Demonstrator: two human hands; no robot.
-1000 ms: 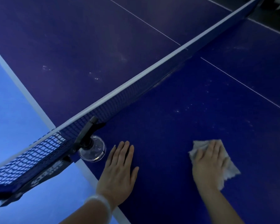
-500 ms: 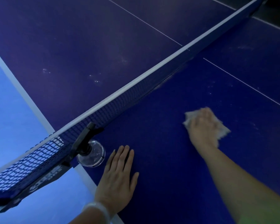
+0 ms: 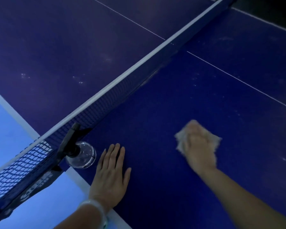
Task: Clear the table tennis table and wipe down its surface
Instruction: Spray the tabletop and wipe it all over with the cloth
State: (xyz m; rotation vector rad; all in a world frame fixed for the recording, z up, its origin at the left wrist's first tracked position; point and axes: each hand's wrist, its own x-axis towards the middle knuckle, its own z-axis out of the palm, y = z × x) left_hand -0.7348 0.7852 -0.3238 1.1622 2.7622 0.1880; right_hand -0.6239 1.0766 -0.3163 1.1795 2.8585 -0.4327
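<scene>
Blue table tennis table [image 3: 155,113] fills most of the frame, white centre line running from mid-top to right edge, pale smudges scattered on the surface on both sides of the net. Net [image 3: 116,83] crosses diagonally from lower left to upper right, white tape on top; its black clamp post [image 3: 69,139] sits at lower left on the table edge with a clear round knob [image 3: 81,157] beside it. Right hand [image 3: 199,149] at centre-right of frame, arm reaching in from the lower right corner, palm down on a pale cloth [image 3: 211,139] that lies flat on the table; cloth edges stick out left and right of the hand. Hand is motion-blurred, so probably pressing with fingers on top rather than bunching it, can't confirm the grip. Left hand [image 3: 111,174] at lower centre, flat on the table, fingers straight and together, thumb spread, holding nothing, just right of the knob, well apart from the cloth. White band [image 3: 92,210] on the left wrist.
</scene>
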